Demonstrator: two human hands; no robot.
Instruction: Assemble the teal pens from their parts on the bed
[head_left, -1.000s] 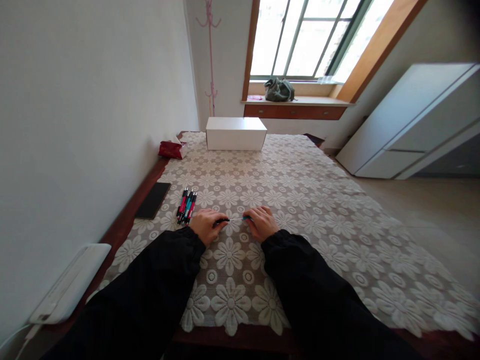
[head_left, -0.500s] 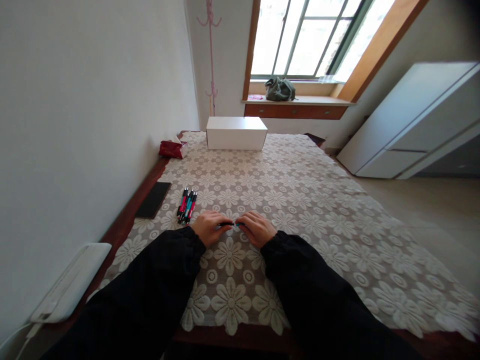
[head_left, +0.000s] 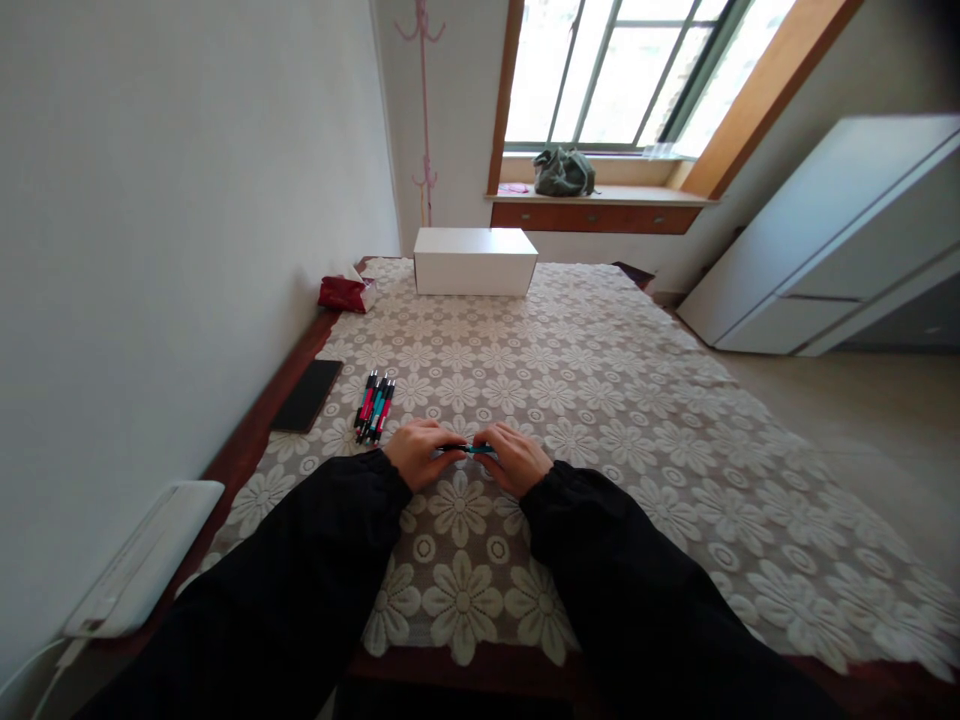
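My table (head_left: 304,345), dark wood, stands against a white wall and is covered by a lace cloth (head_left: 600,400) with a flower pattern. Beyond its far edge is a window (head_left: 622,70) with a sill carrying a grey-green bag (head_left: 562,172); a white cabinet (head_left: 825,240) leans into view at the right. A pink coat stand (head_left: 424,100) occupies the corner.

A closed white box (head_left: 474,261) sits at the far end of the cloth; its contents are hidden. Beside it lies a red tissue pack (head_left: 345,294). A black phone (head_left: 307,396) rests on the bare wood at the left, and a white device (head_left: 142,570) lies nearer me.

My left hand (head_left: 416,453) and right hand (head_left: 514,458) rest on the cloth, fingers curled, each pinching one end of a teal pen (head_left: 469,449) held level between them. A bundle of pens (head_left: 374,407) lies just beyond my left hand, apart from it.
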